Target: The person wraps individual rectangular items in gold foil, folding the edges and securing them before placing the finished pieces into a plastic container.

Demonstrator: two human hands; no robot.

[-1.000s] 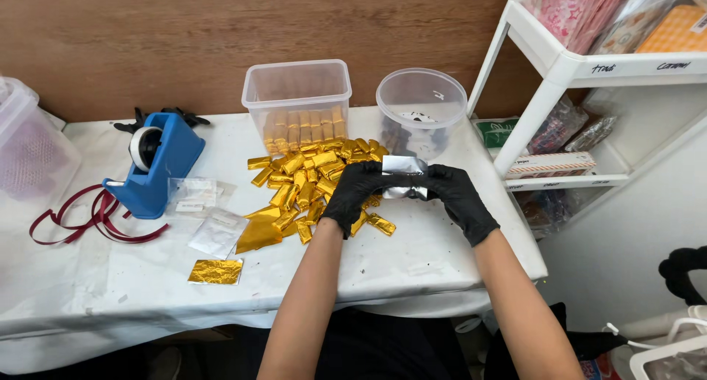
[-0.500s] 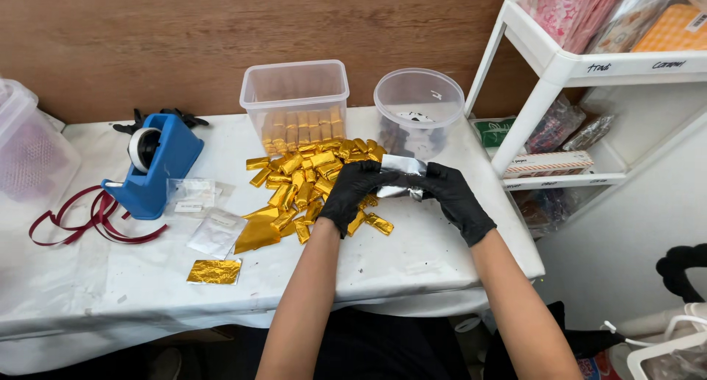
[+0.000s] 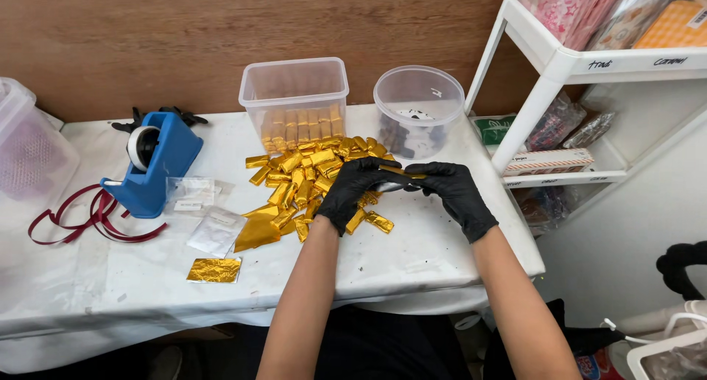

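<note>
Both hands wear black gloves. My left hand point(image 3: 355, 188) and my right hand point(image 3: 451, 192) meet over the table and pinch a small bar in gold foil point(image 3: 401, 172) between their fingertips. Just under and left of them lies a heap of several gold-wrapped bars point(image 3: 309, 181). A rectangular clear tub point(image 3: 294, 104) behind the heap holds a row of wrapped bars. A round clear tub point(image 3: 418, 107) to its right holds dark unwrapped pieces.
A blue tape dispenser point(image 3: 156, 163) stands at the left, dark red ribbon point(image 3: 88, 218) beside it. Small clear bags point(image 3: 199, 210) and loose gold foil sheets point(image 3: 213, 269) lie on the white tablecloth point(image 3: 412, 262). A white shelf unit point(image 3: 589, 78) stands to the right.
The silver-looking foil seen between the fingers earlier now shows as a narrow gold strip; the hands have closed slightly together and stay over the same spot.
</note>
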